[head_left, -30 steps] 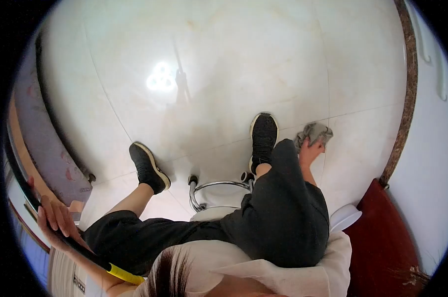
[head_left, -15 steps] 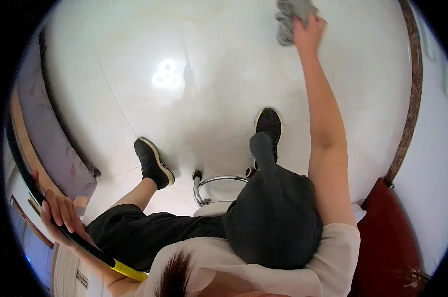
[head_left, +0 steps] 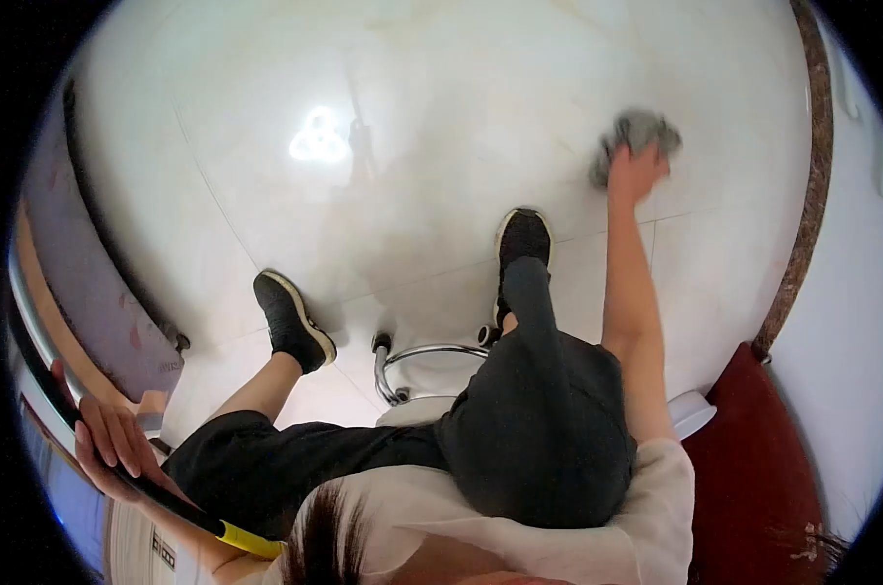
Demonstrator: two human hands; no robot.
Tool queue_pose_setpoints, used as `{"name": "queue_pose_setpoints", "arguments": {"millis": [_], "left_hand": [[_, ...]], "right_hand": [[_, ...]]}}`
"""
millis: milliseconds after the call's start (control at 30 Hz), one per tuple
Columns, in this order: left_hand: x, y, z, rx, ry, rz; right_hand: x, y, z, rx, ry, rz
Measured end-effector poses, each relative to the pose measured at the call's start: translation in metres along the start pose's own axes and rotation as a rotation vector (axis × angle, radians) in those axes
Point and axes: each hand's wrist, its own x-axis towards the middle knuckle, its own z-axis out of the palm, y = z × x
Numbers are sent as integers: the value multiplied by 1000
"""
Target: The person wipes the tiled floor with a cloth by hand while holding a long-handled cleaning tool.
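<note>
A crumpled grey cloth [head_left: 644, 127] lies against the pale glossy floor [head_left: 441, 58] at the upper right. My right hand [head_left: 638, 175] grips the cloth from above, its fingers slightly blurred, with the arm stretched forward. At the lower left, my left hand [head_left: 110, 444] is wrapped round a long black pole [head_left: 183, 495] with a yellow section [head_left: 247, 539] near my body. The pole slants up toward the left edge, and its ends are not clearly visible.
A chrome stool base [head_left: 432, 349] on casters stands beneath me, between my black shoes [head_left: 290, 317]. Brown skirting [head_left: 807, 185] edges the white wall at right, with a dark red panel [head_left: 758, 468] below it. A greyish-purple piece of furniture [head_left: 105, 253] borders the left.
My right hand has drawn the cloth back toward me and slightly to the right across the floor. My left hand still holds the pole, having barely shifted.
</note>
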Motion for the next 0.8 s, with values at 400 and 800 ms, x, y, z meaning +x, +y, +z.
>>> {"name": "queue_pose_setpoints", "arguments": {"millis": [400,800], "left_hand": [[6,2,7,-12,-30,6],[-1,3,8,2,44,26]], "right_hand": [[16,-144,-21,623,-191,-519],[-135,-58,-35,43,-862,-1392]]}}
